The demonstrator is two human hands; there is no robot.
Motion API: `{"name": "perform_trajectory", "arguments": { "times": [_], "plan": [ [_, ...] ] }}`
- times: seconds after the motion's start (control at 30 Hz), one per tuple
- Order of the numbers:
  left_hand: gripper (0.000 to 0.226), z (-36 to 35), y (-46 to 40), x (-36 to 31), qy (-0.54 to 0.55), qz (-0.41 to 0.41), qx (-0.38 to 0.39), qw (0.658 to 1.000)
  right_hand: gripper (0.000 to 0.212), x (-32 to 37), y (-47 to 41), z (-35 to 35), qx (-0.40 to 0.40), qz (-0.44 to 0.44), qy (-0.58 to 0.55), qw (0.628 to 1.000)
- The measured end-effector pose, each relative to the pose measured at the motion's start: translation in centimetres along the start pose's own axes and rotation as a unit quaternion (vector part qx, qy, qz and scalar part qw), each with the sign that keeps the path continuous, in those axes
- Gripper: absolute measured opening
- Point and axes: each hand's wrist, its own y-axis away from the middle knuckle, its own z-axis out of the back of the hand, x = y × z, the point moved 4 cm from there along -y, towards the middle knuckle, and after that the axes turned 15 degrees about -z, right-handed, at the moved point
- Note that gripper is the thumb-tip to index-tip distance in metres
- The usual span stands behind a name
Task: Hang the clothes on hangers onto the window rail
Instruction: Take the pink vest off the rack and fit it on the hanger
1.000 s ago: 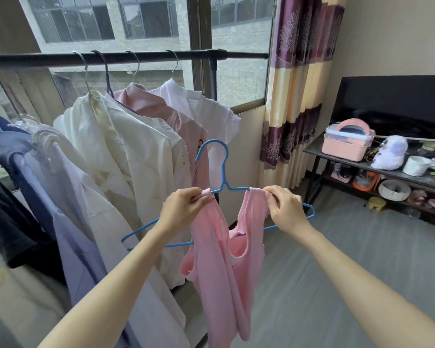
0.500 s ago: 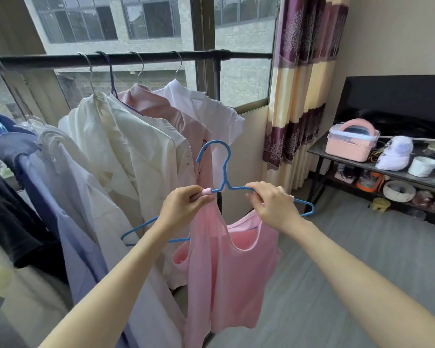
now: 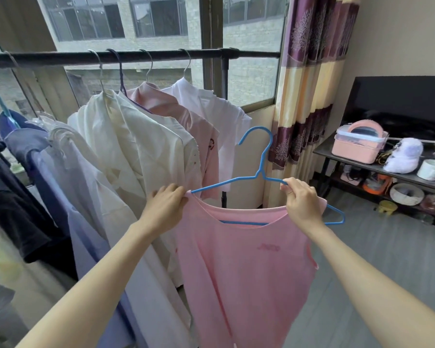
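A dark rail [image 3: 60, 57] carried hung shirts [image 3: 136, 146]; the side tabletop [image 3: 362, 167] bore a pink box [image 3: 357, 149] and white cup [image 3: 431, 169].

Both bare arms reach forward and up from the bottom corners of the view, forearms converging toward the middle. The left hand [image 3: 165, 205] is seen from the back, wrist bent slightly, fingers curled tight and closed in a pinch at its right edge — on the top's [image 3: 246, 267] left shoulder, where it sits on the hanger [image 3: 258, 175]. The right hand [image 3: 301, 203] sits a little higher and further right, knuckles toward the camera, thumb and fingers folded over the hanger's right arm and the fabric — a closed grip. The hands are well apart, at about the same height.
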Motion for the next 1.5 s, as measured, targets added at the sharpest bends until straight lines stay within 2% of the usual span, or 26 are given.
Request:
{"name": "perform_trajectory", "arguments": {
  "times": [0.07,0.13,0.23,0.33,0.47,0.57,0.7,0.77,0.83,0.9,0.97,1.07,1.13,1.27,1.3,1.37,1.43,1.5],
  "plan": [
    [0.013,-0.1,-0.2,-1.1,0.055,-0.055,-0.05,0.996,0.029,0.1,-0.1,-0.2,-0.002,0.005,-0.002,1.0],
    [0.014,-0.1,-0.5,-1.5,0.075,-0.067,-0.07,0.992,0.027,0.1,-0.1,0.0,-0.018,0.009,0.006,1.0],
    [0.01,-0.7,-0.7,-2.1,0.084,-0.075,-0.049,0.992,0.025,0.1,-0.1,0.3,-0.041,0.02,0.025,0.999],
    [0.018,-1.1,-0.6,-2.2,0.099,-0.096,-0.053,0.989,0.027,-0.1,-0.1,0.4,-0.046,0.03,0.024,0.998],
    [0.018,0.0,-0.8,-1.8,0.069,-0.109,-0.089,0.988,0.043,0.0,-0.5,1.2,-0.055,0.048,0.019,0.997],
    [0.015,1.3,-1.0,-1.4,0.05,-0.095,-0.129,0.986,0.043,0.2,-1.6,2.3,-0.057,0.057,-0.008,0.997],
    [0.042,2.2,-1.6,-1.6,0.148,-0.049,-0.118,0.981,0.034,0.2,-2.4,2.8,-0.051,0.067,-0.032,0.996],
    [0.05,3.1,-1.8,-1.9,0.173,-0.079,-0.128,0.973,0.03,0.2,-2.9,3.3,-0.062,0.055,-0.015,0.996],
    [0.043,4.9,-2.6,-2.2,0.146,-0.107,-0.181,0.967,0.03,1.0,-4.0,4.5,-0.12,0.047,0.003,0.992],
    [0.026,6.8,-3.5,-2.5,0.099,-0.109,-0.255,0.956,0.033,2.5,-5.1,6.2,-0.204,0.05,0.002,0.978],
    [0.015,7.5,-4.0,-2.9,0.079,-0.085,-0.3,0.947,0.035,3.3,-5.5,6.7,-0.225,0.033,-0.001,0.974],
    [0.003,5.9,-3.6,-2.7,0.127,-0.044,-0.316,0.939,0.034,1.8,-4.6,5.2,-0.189,0.007,0.015,0.982],
    [0.004,4.7,-3.0,-1.9,0.177,0.001,-0.316,0.932,0.035,-0.2,-3.5,4.4,-0.173,-0.03,0.016,0.984],
    [0.008,4.2,-2.7,-0.9,0.215,0.047,-0.318,0.922,0.039,-3.4,-0.5,4.0,-0.195,-0.155,-0.064,0.967],
    [0.008,4.3,-2.7,-0.9,0.218,0.052,-0.321,0.92,0.038,-4.1,0.3,3.4,-0.176,-0.182,-0.08,0.964],
    [0.009,4.6,-2.8,-0.9,0.225,0.058,-0.321,0.918,0.036,-5.1,1.0,1.6,-0.065,-0.268,-0.115,0.954],
    [0.01,4.8,-2.8,-1.0,0.237,0.062,-0.321,0.915,0.038,-5.5,1.2,-0.4,0.059,-0.346,-0.124,0.928],
    [0.009,4.9,-2.8,-1.1,0.249,0.067,-0.322,0.911,0.025,-5.4,0.8,-1.4,0.1,-0.36,-0.121,0.92]
  ]
}}
